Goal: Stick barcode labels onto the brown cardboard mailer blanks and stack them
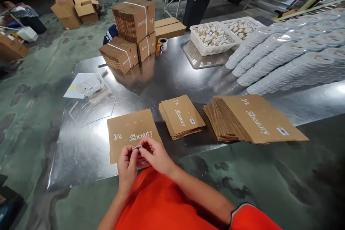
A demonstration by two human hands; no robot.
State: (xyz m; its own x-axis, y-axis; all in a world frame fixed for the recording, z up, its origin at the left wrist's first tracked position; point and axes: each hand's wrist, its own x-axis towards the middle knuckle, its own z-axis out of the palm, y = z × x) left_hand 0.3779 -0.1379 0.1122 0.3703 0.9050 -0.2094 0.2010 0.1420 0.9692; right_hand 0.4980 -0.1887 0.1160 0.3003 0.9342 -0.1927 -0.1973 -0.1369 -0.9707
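Note:
Between my fingertips is a small white label with dark print, pinched by my left hand on one side and my right hand on the other. Something reddish shows below it, partly hidden by my fingers. Both hands are over the near edge of a flat brown cardboard piece printed "beauty". To its right lies a small stack of flat cardboard, its top piece bearing a blue-and-white label. Farther right, a larger fanned stack carries a similar label.
Strapped cardboard bundles stand at the back of the metal table, near a tape roll. White baskets hold small pieces. Long wrapped stacks fill the right. Papers and a clear plastic piece lie left.

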